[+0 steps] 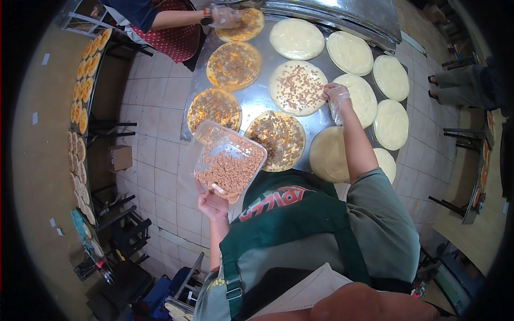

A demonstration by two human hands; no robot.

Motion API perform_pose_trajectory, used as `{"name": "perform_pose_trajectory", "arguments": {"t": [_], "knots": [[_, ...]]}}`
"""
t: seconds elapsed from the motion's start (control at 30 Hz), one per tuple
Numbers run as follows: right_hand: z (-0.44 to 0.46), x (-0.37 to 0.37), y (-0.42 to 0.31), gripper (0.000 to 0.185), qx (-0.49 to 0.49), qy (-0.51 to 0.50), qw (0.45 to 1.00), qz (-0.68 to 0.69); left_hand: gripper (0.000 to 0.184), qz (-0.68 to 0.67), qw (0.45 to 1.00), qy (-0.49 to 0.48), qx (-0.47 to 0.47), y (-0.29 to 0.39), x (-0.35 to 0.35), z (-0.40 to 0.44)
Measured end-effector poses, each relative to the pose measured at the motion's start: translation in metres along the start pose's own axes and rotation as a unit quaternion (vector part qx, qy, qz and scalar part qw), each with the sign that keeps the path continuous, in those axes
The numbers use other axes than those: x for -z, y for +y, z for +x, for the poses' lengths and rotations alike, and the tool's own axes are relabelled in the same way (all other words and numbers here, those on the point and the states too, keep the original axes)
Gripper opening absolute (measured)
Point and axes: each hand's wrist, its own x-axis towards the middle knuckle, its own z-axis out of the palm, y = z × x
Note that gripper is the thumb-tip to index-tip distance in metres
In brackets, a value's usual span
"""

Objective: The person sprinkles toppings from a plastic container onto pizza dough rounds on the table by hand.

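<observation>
My left hand (213, 206) grips the near corner of a clear plastic container (193, 172), which tilts beside the steel table. Small pinkish-brown meat crumbles (231, 167) partly fill it. In a clear plastic glove, my right hand (337, 94) is at the right edge of a pale pizza base (297, 88) scattered with meat crumbles. Its fingers are drawn together; whatever is between them is hidden. Just right of that hand lies a plain pizza base (360, 101). A pizza topped with meat and orange shreds (284, 140) sits near my apron, partly behind the container.
The steel table (257, 99) carries several more plain bases (297, 38) and topped pizzas (234, 65). Across it, a co-worker's gloved hand (227, 17) touches a topped pizza. Racks of pizzas (85, 80) line the left side. A cardboard box (121, 158) sits on the tiled floor.
</observation>
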Motion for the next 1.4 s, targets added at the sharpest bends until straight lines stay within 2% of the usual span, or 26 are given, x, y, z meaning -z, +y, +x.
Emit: {"name": "perform_pose_trajectory", "arguments": {"t": [0.03,0.07,0.1,0.13,0.17,0.2,0.27,0.3,0.37,0.4,0.47,0.6,0.67,0.7,0.77,0.8,0.87,1.0,1.07,1.1,1.17,1.2,1.27,1.3,1.37,1.4], "knots": [[0.001,0.005,-0.005,0.016,-0.012,0.007,0.999,-0.048,0.062,-0.001,1.000,0.000,-0.001,0.000,0.002,0.000],[0.034,0.020,0.028,0.010,0.198,-0.090,0.900,-0.377,0.062,0.000,1.000,-0.003,-0.005,0.000,0.003,0.000],[0.027,0.017,0.023,0.010,0.198,-0.091,0.900,-0.377,0.063,0.002,1.000,-0.006,-0.009,0.000,0.005,0.000],[0.015,0.012,0.015,0.009,0.099,-0.031,0.980,-0.170,0.063,0.001,1.000,-0.005,-0.009,0.001,0.004,-0.002],[0.005,0.008,0.007,0.008,-0.005,0.031,0.998,0.047,0.064,0.002,1.000,-0.001,-0.005,0.002,0.001,-0.003],[0.024,0.013,0.019,0.008,-0.005,0.031,0.998,0.047,0.064,0.002,1.000,0.003,-0.002,0.003,0.000,-0.004],[0.082,0.027,0.062,0.009,0.146,0.025,0.974,-0.173,0.065,-0.003,1.000,0.003,-0.003,0.003,0.008,-0.002],[0.073,0.024,0.045,0.009,0.147,0.025,0.974,-0.173,0.065,-0.006,1.000,0.004,-0.003,0.004,0.010,-0.002],[0.039,0.014,-0.011,0.011,0.041,0.029,0.989,-0.136,0.065,-0.005,1.000,0.006,-0.007,0.004,0.008,-0.003],[0.045,0.013,-0.009,0.011,0.041,0.028,0.990,-0.135,0.066,-0.004,1.000,0.009,-0.011,0.005,0.007,-0.004],[0.075,0.009,0.000,0.011,0.107,0.012,0.979,-0.173,0.066,-0.006,1.000,0.001,-0.012,0.006,0.006,-0.005],[0.100,0.003,-0.008,0.011,0.142,-0.015,0.964,-0.225,0.066,-0.011,1.000,0.001,-0.017,0.006,0.010,-0.006],[0.072,-0.008,-0.052,0.012,0.049,-0.048,0.932,-0.355,0.066,-0.013,1.000,0.010,-0.016,0.007,0.007,-0.010],[0.061,-0.013,-0.066,0.012,0.049,-0.050,0.932,-0.356,0.066,-0.014,1.000,0.018,-0.014,0.007,0.006,-0.011],[0.048,-0.019,-0.084,0.012,0.080,-0.048,0.886,-0.454,0.066,-0.017,1.000,0.020,-0.014,0.007,0.008,-0.012],[0.053,-0.019,-0.081,0.012,0.081,-0.049,0.886,-0.455,0.066,-0.018,1.000,0.020,-0.013,0.007,0.008,-0.012],[0.074,-0.020,-0.071,0.014,0.170,-0.031,0.864,-0.474,0.065,-0.020,0.999,0.025,-0.018,0.008,0.008,-0.013],[0.098,-0.035,-0.074,0.016,0.135,-0.019,0.845,-0.517,0.064,-0.029,0.999,0.031,-0.024,0.008,0.012,-0.013],[0.106,-0.041,-0.070,0.020,0.052,-0.069,0.912,-0.402,0.064,-0.029,0.999,0.038,-0.022,0.009,0.011,-0.014],[0.101,-0.043,-0.072,0.020,0.052,-0.070,0.911,-0.402,0.065,-0.030,0.998,0.044,-0.020,0.009,0.011,-0.014],[0.081,-0.048,-0.077,0.021,0.122,-0.094,0.856,-0.493,0.065,-0.028,0.999,0.031,-0.023,0.009,0.012,-0.013],[0.072,-0.049,-0.080,0.021,0.122,-0.094,0.856,-0.494,0.065,-0.026,0.999,0.018,-0.027,0.009,0.012,-0.012],[0.058,-0.052,-0.085,0.021,0.147,-0.220,0.750,-0.606,0.066,-0.025,0.999,0.027,-0.025,0.009,0.010,-0.013],[0.057,-0.054,-0.084,0.021,0.147,-0.219,0.750,-0.607,0.066,-0.024,0.999,0.035,-0.022,0.008,0.009,-0.012],[0.054,-0.057,-0.082,0.025,0.211,-0.246,0.651,-0.686,0.066,-0.020,0.999,0.032,-0.021,0.008,0.010,-0.010],[0.057,-0.056,-0.075,0.025,0.211,-0.245,0.651,-0.686,0.067,-0.015,0.999,0.029,-0.020,0.008,0.010,-0.009]]}}
